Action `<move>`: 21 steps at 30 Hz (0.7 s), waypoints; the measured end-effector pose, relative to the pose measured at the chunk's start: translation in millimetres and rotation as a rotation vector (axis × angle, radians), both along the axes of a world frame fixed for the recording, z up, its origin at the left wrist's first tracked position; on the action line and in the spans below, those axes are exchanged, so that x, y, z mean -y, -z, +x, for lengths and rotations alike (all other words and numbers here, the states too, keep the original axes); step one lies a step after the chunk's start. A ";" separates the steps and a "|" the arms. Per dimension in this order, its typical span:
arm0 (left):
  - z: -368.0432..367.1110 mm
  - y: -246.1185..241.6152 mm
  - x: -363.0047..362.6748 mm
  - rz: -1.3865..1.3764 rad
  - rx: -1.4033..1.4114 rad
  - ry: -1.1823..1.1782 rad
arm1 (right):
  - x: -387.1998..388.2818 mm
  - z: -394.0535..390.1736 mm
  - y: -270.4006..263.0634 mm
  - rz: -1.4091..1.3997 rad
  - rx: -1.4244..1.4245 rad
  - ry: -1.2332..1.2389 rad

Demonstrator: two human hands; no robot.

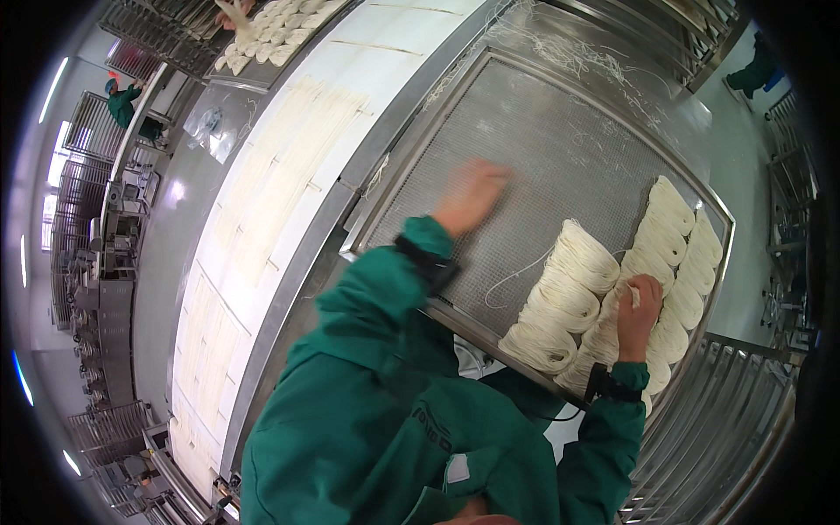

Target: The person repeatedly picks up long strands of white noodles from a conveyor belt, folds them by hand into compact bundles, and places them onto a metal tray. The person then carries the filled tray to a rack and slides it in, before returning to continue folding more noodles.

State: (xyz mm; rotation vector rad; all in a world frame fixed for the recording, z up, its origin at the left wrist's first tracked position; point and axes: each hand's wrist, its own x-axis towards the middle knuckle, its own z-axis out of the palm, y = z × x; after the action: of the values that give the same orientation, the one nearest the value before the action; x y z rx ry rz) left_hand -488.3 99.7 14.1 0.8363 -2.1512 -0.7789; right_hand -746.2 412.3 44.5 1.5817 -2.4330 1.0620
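A metal-framed mesh tray (525, 118) lies before me, with rows of folded bundles of pale noodles (548, 312) along its right part. My right hand (640, 308) rests on the bundles of the second row, fingers bent; whether it grips any strands cannot be told. Over the bare mesh at the left, my left hand (476, 193) is blurred by motion, and its fingers are not clear. One loose noodle strand (518, 272) trails from the nearest row onto the mesh.
Left of the tray, a white conveyor belt (262, 177) carries flat noodle sheets with thin rods. Noodle scraps (577, 56) litter the steel surface beyond the tray. A metal rack (709, 394) stands at the right. Across the belt, a co-worker's hand (233, 16) is over another noodle tray (272, 39).
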 end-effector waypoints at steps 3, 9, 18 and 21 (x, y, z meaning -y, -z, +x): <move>115.9 -10.3 84.0 0.166 0.007 -0.301 | -10.5 -5.5 -1.8 0.010 0.010 0.022; 251.0 -29.1 205.8 0.260 0.659 -0.879 | -11.5 -4.3 1.5 0.003 0.046 0.059; 149.9 -1.8 254.3 -0.169 0.790 -0.657 | 39.9 6.8 -14.1 -0.064 0.044 0.020; 102.1 -40.8 244.6 0.271 0.452 -0.326 | 74.0 8.2 -24.9 -0.075 0.126 -0.044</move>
State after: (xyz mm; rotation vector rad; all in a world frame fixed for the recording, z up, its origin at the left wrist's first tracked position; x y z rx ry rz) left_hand -386.3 -144.9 54.8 1.5879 -2.2251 -0.7733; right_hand -738.0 338.3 69.4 1.5982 -2.4132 1.2821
